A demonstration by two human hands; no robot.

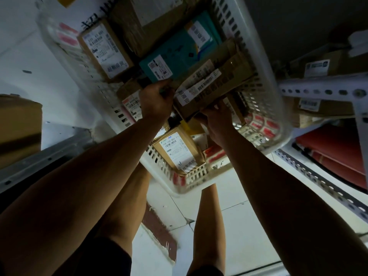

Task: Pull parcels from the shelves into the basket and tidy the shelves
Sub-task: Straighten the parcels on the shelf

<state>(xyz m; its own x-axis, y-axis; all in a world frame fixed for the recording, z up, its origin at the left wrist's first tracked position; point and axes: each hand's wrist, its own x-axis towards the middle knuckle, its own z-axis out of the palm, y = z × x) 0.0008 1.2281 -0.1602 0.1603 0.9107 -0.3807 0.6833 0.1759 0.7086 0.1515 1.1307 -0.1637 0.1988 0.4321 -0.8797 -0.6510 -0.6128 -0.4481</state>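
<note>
A white slotted plastic basket (264, 80) stands on the floor below me, full of parcels. Both my hands hold a long brown cardboard parcel (215, 82) with white barcode labels, lying across the load. My left hand (155, 102) grips its left end with curled fingers. My right hand (217, 118) holds its near edge from below. Under it lie a teal parcel (179, 54), a labelled brown box (103, 48) at the left, a large brown box (157, 18) at the far end and another labelled box (177, 150) at the near end.
A perforated white metal shelf frame (318, 90) stands at the right with cardboard boxes (326, 66) on it and a red object (338, 148) lower down. A brown box (20, 128) sits on the left shelf. My bare legs stand on the white tiled floor (239, 226).
</note>
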